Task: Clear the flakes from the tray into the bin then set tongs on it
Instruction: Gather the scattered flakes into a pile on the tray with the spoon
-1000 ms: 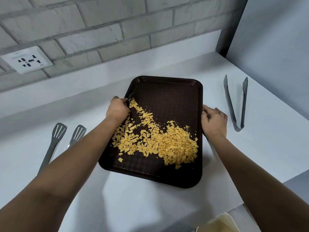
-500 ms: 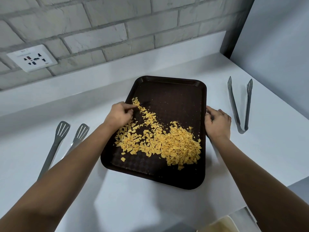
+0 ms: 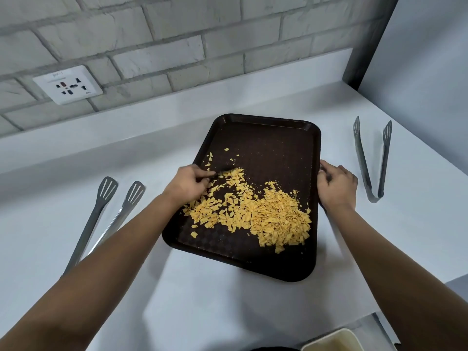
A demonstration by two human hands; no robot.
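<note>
Yellow flakes (image 3: 263,214), dark-brown tray (image 3: 278,148)

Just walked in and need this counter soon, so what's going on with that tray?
A person is clearing yellow flakes off a dark tray on the white counter. The left hand rakes the flakes toward the near right corner while the right hand steadies the tray's edge. Nothing is in the bin yet; both pairs of tongs lie beside the tray.

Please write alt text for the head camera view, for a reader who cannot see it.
A left hand sweeps yellow flakes across a dark tray on a white counter, while the right hand holds the tray's edge. Grey tongs lie on each side; a bin corner shows below.
</note>
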